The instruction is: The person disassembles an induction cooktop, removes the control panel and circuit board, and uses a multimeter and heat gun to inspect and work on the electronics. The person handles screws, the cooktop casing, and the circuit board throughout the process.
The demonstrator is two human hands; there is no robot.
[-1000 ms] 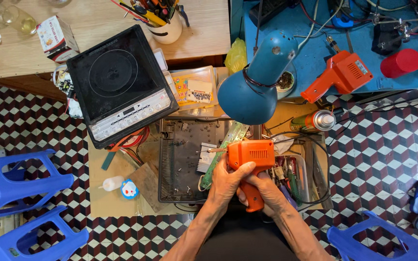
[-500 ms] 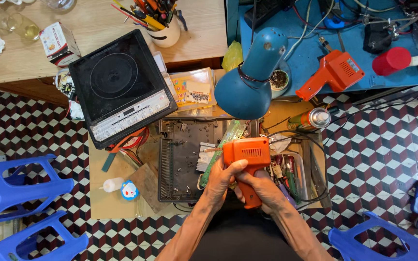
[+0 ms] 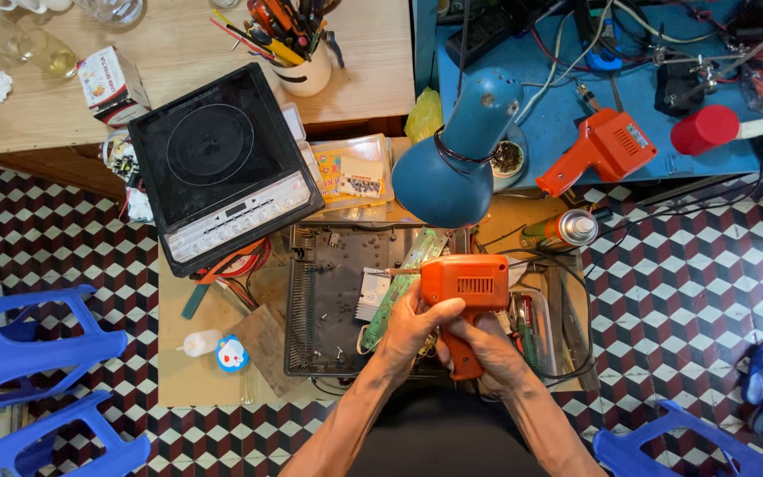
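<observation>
Soldering gun (image 3: 465, 296), orange and pistol-shaped, sits in both hands near the middle of the low table (image 3: 183, 375). The right hand (image 3: 487, 349) is wrapped shut around its grip, which points toward the person; the left hand (image 3: 410, 325) is curled closed against the left side of the gun's body, thumb laid across it. The gun's thin tip points left, over a green circuit board (image 3: 396, 287) that lies at a slant in the open, dark appliance base (image 3: 328, 305).

By the look of it the work is in its middle stretch. The black cooktop top (image 3: 218, 168) is already off and propped to the far left of the base, so the opening-up is done; the tip appears to be at the board or just above it (contact is too small to tell), so the work on the board seems under way, and closing the casing seems to be still ahead. Red wires (image 3: 240, 261) trail between the lifted top and the base.

A blue desk lamp (image 3: 457, 159) hangs over the far edge of the base. On the blue table (image 3: 532, 53) to the far right lies a second orange gun (image 3: 602, 150), with a spray can (image 3: 562, 230) just nearer. Blue plastic stools (image 3: 24, 349) stand on the chequered floor at the left.
</observation>
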